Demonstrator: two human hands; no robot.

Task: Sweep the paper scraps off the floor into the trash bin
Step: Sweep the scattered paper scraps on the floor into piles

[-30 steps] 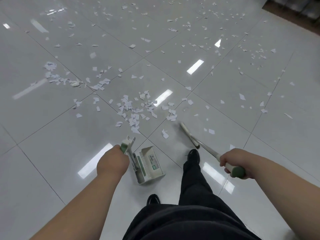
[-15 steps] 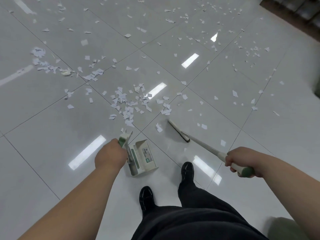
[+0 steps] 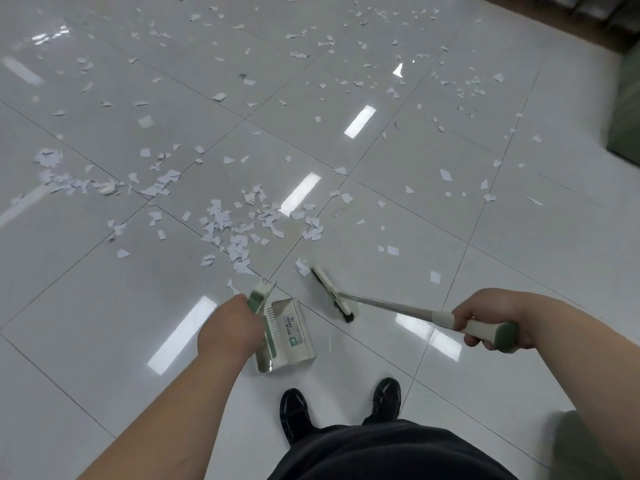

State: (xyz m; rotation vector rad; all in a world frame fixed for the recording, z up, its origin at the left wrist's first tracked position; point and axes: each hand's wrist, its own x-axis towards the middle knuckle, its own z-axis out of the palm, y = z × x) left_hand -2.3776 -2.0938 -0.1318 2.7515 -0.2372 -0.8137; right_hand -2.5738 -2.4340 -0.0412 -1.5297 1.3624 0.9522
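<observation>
The shiny tile floor (image 3: 519, 271) is dotted with paper scraps (image 3: 235, 230), and the biggest pile lies just past the dustpan (image 3: 289, 336). The left hand (image 3: 230, 332) grips the dustpan handle, and the right hand (image 3: 491, 317) grips the broom (image 3: 332, 294). It looks best to keep the pan lip flat and use short, soft strokes toward it.
</observation>
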